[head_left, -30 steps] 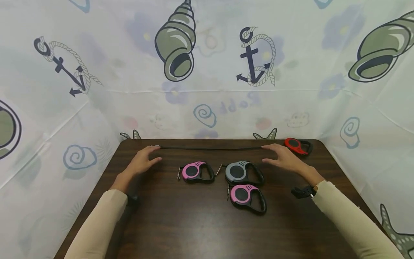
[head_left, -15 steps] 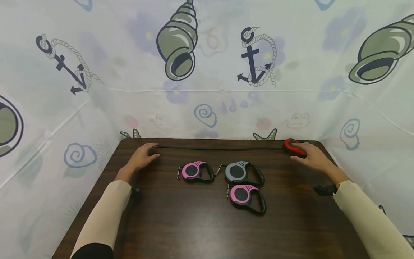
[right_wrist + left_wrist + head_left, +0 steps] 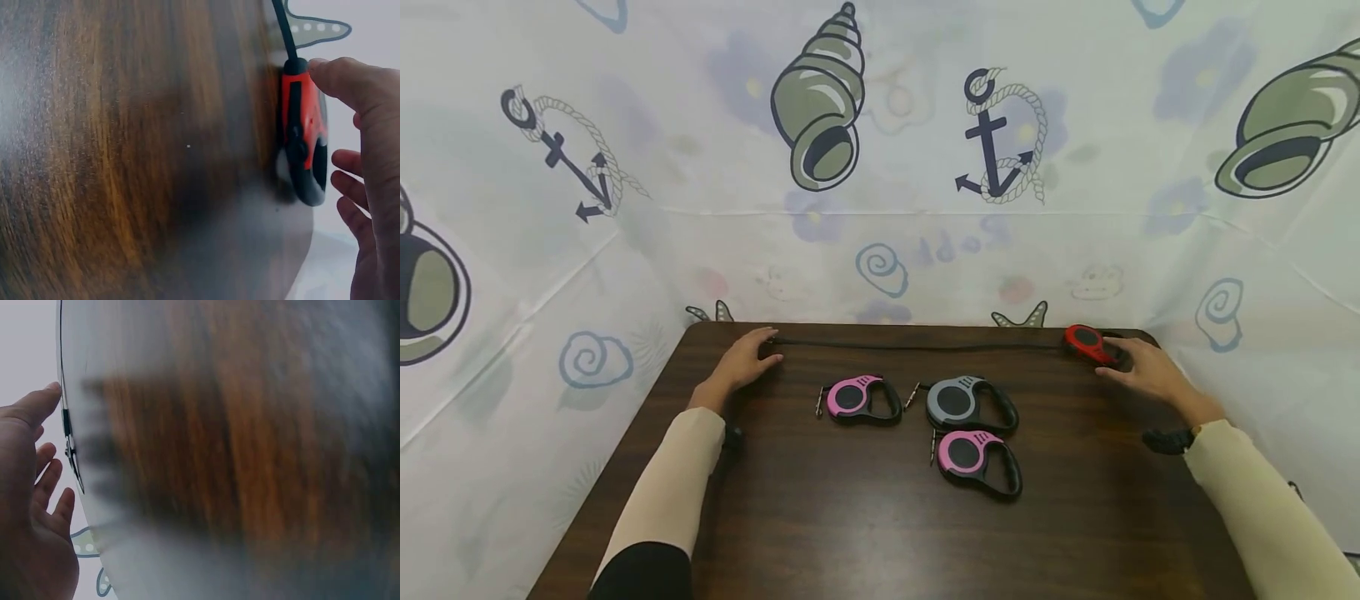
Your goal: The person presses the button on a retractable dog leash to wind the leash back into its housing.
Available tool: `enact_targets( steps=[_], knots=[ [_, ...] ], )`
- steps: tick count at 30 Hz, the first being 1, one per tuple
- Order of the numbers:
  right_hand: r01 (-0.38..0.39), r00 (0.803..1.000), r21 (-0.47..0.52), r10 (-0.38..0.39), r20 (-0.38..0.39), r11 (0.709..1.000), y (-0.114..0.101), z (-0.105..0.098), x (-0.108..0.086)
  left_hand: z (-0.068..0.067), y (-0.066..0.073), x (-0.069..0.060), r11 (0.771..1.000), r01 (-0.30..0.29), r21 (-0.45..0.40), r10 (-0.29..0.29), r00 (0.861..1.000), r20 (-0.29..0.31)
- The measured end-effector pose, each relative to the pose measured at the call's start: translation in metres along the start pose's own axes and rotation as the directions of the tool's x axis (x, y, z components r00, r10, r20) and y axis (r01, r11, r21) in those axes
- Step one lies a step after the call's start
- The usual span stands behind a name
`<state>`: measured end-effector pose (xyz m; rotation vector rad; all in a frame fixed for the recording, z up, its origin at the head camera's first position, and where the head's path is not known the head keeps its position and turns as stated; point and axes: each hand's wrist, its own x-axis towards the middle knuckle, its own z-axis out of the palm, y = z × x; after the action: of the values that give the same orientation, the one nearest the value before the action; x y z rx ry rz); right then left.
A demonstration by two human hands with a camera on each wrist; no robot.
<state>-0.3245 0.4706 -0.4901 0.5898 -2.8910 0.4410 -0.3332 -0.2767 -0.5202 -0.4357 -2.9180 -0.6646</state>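
Note:
A red retractable dog leash lies at the far right of the table, its black cord stretched left along the back edge. My right hand is at its handle end; in the right wrist view the thumb is at the cord outlet, while the other fingers stand off the handle. At the cord's other end, my left hand rests by the metal clip, thumb against or very near the cord, fingers loosely spread. Two pink leashes, one upper and one lower, and a grey leash lie between the hands.
The dark wood table meets a patterned white cloth at its back and sides. Each smaller metal clip of the middle leashes points left.
My right hand has moved right, from the cord to the red leash, then on toward its handle, uncovering the casing. The left hand stays by the clip. The view shifts slightly.

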Motion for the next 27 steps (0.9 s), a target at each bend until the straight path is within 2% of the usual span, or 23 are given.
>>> enact_targets(
  steps=[6,16,27],
  knots=[
    [-0.018,0.999,-0.008,0.018,0.035,1.0,0.004,0.009,0.001,0.009,-0.007,0.005,1.0,0.019,0.007,-0.019,0.999,0.033],
    [-0.017,0.999,-0.013,0.018,0.047,1.0,0.006,0.015,0.003,0.011,-0.009,0.009,0.999,0.046,0.013,-0.047,0.996,0.07],
    [-0.002,0.999,-0.009,0.002,0.038,1.0,0.005,0.021,-0.001,0.009,-0.014,0.005,0.999,0.047,-0.002,-0.046,0.999,0.019]
  ],
)
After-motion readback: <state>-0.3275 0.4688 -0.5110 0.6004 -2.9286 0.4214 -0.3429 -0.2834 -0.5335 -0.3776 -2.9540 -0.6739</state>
